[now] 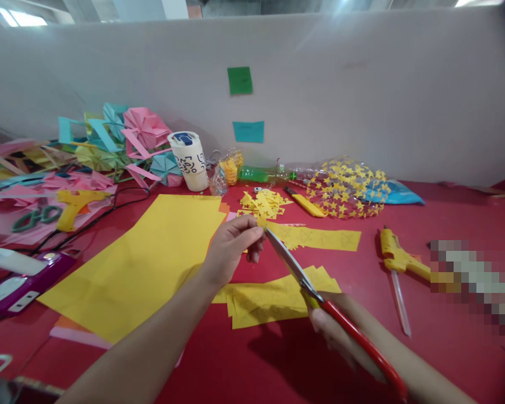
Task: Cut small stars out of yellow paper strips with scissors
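In the head view, the left hand [235, 247] is pinching the left end of a narrow yellow paper strip marked with drawn star outlines [332, 238], thumb and index finger closing narrowly on it. The strip is stretching rightward above the red counter [408, 370], just in front of a loose pile of small yellow paper star cutouts [265, 202]. The right hand [336, 325] is gripping long scissors with silver blades and red handles [288, 258], whose tips are meeting the paper right beside the left fingertips.

Cutting cleanly here is probably depending on short snips near the blade tips, with the left hand turning the paper into each star corner while the scissors are holding a steady angle. Fingertips are sitting very near the points, so a slip could be nicking skin or clipping off a star arm.

The left forearm is reaching in diagonally from the lower left, wrist bending slightly and fingers curling inward. The right forearm is coming from the lower right, its hand sitting lower and nearer the body, aiming the blades up and leftward.
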`<action>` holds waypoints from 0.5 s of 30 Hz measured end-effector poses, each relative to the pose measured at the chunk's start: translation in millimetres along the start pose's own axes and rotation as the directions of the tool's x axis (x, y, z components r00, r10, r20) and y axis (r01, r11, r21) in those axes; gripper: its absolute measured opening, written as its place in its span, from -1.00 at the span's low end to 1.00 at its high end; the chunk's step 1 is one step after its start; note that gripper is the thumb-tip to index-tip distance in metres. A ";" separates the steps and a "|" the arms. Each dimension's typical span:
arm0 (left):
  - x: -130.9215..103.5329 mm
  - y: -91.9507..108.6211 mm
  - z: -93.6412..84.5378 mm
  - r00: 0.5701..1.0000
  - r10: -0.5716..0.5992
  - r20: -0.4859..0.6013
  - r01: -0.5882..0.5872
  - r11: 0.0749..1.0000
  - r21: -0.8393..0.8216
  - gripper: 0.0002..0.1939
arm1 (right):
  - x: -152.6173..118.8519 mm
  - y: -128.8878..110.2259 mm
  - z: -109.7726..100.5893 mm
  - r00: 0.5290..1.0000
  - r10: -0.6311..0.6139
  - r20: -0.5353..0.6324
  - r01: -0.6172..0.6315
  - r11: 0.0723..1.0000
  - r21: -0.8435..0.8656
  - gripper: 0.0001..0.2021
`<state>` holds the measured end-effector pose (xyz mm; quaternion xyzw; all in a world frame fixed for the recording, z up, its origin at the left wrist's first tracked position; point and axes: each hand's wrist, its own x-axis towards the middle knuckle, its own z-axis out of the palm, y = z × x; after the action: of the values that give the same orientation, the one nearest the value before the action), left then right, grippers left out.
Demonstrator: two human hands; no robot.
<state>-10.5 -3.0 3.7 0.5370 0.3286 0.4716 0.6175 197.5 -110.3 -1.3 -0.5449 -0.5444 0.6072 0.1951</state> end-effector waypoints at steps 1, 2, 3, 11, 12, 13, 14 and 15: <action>0.0 -0.1 -0.1 1.000 -0.001 0.000 0.001 1.000 0.002 -0.84 | -0.2 0.5 -0.3 1.000 0.003 0.001 -0.003 1.000 0.000 -0.52; 0.1 -0.3 -0.3 1.000 -0.002 0.001 0.002 1.000 0.002 -0.84 | -0.4 1.2 -0.7 1.000 0.006 -0.001 -0.006 1.000 -0.001 -0.53; 0.2 -0.6 -0.5 1.000 -0.002 0.001 0.002 1.000 0.001 -0.84 | -0.4 2.4 -1.0 1.000 0.012 -0.004 -0.012 1.000 -0.002 -0.54; 1.6 -4.1 -2.8 1.000 0.001 0.016 -0.001 1.000 -0.028 -0.85 | 9.4 23.5 -1.1 0.996 0.076 -0.055 -0.078 0.997 -0.018 -0.58; 1.7 -4.1 -2.8 1.000 -0.002 0.018 0.002 0.999 -0.033 -0.85 | 10.6 25.6 -0.9 0.995 0.079 -0.061 -0.081 0.997 -0.022 -0.57; 1.7 -3.9 -2.7 1.000 -0.004 0.020 0.005 0.999 -0.037 -0.86 | 11.3 27.0 -0.9 0.995 0.078 -0.062 -0.080 0.996 -0.026 -0.57; 1.7 -3.6 -2.6 1.000 -0.005 0.021 0.006 0.999 -0.039 -0.86 | 11.3 27.6 -1.2 0.995 0.074 -0.060 -0.076 0.997 -0.030 -0.57; 1.6 -3.1 -2.5 1.000 -0.004 0.021 0.005 0.999 -0.041 -0.85 | 10.7 27.4 -1.8 0.996 0.067 -0.053 -0.069 0.997 -0.034 -0.58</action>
<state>-11.5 -0.5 0.3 0.5283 0.3133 0.4712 0.6330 205.3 -109.8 -29.8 -0.5820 -0.5312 0.5893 0.1784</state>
